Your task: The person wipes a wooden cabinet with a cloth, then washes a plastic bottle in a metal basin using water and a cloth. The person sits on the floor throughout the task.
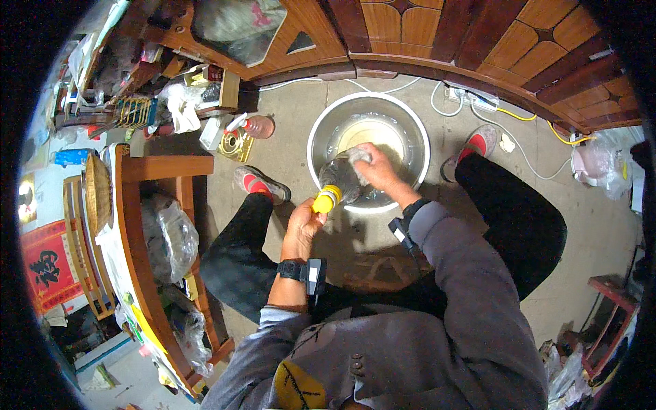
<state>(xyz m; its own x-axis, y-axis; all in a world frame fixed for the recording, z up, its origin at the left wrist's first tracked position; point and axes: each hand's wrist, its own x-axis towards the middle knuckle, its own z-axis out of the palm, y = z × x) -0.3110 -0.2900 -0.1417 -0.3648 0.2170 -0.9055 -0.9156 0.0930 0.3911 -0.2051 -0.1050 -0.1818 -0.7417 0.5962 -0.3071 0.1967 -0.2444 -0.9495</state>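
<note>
A wide metal basin (421,154) with a pale rim stands on the floor between my feet, some water in its bottom. Over its near left side I hold a clear bottle (332,171) with a yellow cap, tilted so the cap points towards me. My left hand (306,218) grips it at the cap end. In my right hand (378,166) is a greyish wet cloth (357,156), pressed against the bottle's side. The fingers under the cloth are partly hidden.
Wooden cabinets (405,25) line the far side. A power strip (474,98) with cables lies right of the basin. A pink spray bottle (260,126) and a gold tin (236,143) stand on the left, near a wooden table (166,169). Plastic bags (177,238) fill its lower shelf.
</note>
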